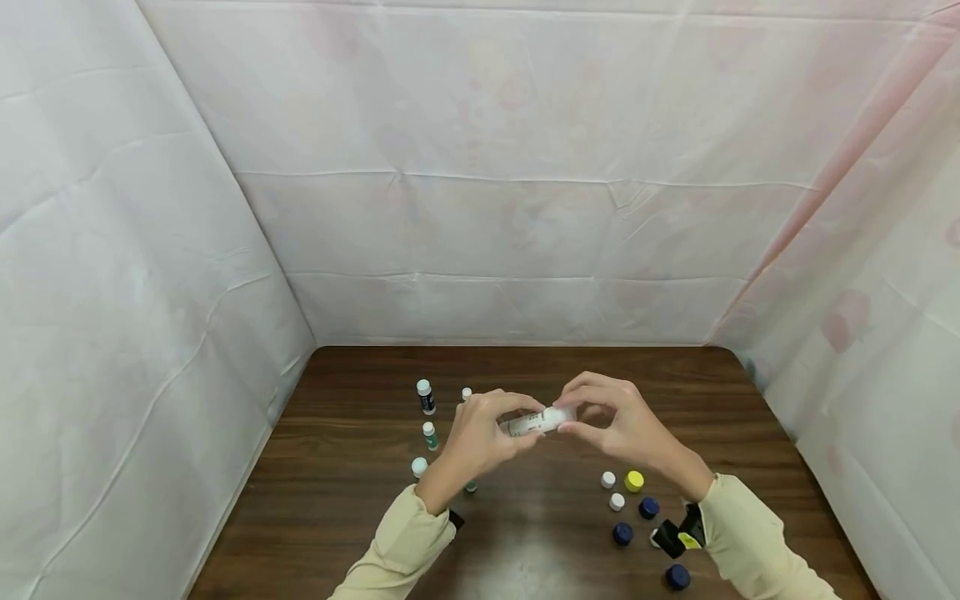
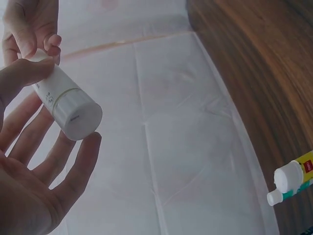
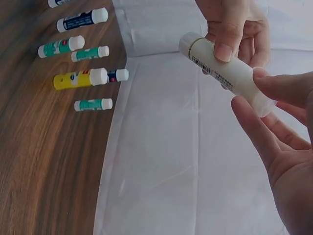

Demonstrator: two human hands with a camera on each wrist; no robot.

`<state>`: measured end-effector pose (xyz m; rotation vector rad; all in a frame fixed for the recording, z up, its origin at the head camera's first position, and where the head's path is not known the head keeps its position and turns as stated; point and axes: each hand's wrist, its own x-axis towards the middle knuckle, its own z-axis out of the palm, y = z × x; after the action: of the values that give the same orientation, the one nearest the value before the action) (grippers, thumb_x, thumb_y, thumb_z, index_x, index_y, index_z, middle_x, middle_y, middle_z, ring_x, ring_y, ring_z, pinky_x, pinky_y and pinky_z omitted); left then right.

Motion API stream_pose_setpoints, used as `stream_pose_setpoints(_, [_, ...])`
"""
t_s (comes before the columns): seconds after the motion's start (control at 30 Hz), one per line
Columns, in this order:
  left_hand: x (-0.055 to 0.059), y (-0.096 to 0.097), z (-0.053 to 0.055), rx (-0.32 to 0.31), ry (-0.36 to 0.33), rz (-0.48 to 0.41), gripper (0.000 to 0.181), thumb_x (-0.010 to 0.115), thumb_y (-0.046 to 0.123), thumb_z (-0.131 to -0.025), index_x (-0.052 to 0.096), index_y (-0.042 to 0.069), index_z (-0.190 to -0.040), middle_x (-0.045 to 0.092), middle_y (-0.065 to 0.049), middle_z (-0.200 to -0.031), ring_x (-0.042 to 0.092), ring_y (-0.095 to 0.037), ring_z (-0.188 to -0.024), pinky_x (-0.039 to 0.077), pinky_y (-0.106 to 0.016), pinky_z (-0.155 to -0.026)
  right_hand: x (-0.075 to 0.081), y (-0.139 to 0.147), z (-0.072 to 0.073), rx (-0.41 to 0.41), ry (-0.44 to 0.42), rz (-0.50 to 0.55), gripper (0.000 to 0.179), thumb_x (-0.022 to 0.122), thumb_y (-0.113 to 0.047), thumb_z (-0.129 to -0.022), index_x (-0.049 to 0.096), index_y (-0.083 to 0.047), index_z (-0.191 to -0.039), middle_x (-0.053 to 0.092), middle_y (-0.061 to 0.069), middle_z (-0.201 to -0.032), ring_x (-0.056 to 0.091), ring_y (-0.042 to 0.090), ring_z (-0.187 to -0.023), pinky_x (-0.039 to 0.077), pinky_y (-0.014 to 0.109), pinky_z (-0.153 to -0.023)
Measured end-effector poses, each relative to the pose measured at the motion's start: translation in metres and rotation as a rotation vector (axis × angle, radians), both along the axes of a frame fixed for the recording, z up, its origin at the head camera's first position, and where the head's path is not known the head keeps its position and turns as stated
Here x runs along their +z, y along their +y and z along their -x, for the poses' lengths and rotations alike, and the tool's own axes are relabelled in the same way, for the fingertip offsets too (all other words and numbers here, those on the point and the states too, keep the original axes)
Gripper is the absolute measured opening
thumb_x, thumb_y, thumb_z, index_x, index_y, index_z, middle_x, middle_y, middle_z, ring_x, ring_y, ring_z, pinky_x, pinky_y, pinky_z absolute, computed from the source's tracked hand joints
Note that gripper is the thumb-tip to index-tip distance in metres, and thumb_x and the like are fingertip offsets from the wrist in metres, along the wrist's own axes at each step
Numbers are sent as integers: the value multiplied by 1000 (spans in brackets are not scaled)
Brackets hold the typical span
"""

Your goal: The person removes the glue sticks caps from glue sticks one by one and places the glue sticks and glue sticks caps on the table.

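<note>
A white glue stick (image 1: 534, 422) is held in the air above the table, lying nearly sideways between both hands. My left hand (image 1: 483, 433) grips its body near the base with thumb and fingers. At the other end, my right hand (image 1: 617, 421) pinches the translucent tip between thumb and fingers. The glue stick (image 2: 63, 100) turns its round white base toward the left wrist camera. In the right wrist view, small dark print runs along the glue stick (image 3: 215, 63); the fingers partly cover its translucent end.
Several upright glue sticks stand at the left of the wooden table (image 1: 337, 500), including a navy one (image 1: 426, 398), a green one (image 1: 430, 437) and a yellow one (image 3: 73, 80). Loose caps lie at the right: yellow (image 1: 633, 481), white (image 1: 617, 502) and navy (image 1: 622, 534). Pale cloth walls surround the table.
</note>
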<state>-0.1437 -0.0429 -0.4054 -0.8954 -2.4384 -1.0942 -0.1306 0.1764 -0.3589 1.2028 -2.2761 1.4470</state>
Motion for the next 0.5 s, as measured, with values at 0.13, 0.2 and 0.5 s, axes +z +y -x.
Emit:
stream_pose_setpoints(0.13, [0,-4,-7,6,-17,-9,25,82,23,-72,73,27,-95,68,13,-88,56,-1,-69,44,-18,-56,2,0,-5,10,14,18,28,73,15,-71,67,3,-95,60,15,-96,59,20,-73,56,30,-59])
stream_pose_setpoints(0.2, [0,-7,-10,6,-24,-22,26,83,23,-72,73,27,-95,68,12,-88,57,-1,-69,45,-17,-56,4,1,-6,9,17,24,28,73,16,-70,67,3,-94,60,15,-96,60,21,-73,56,29,-59])
stream_pose_setpoints(0.5, [-4,-15,-22,-46,-99,-164,28,83,16,-71,72,23,-96,68,11,-88,62,-5,-72,53,-21,-59,9,9,-12,-42,0,-17,27,74,13,-72,68,1,-96,60,14,-96,61,20,-72,55,28,-57])
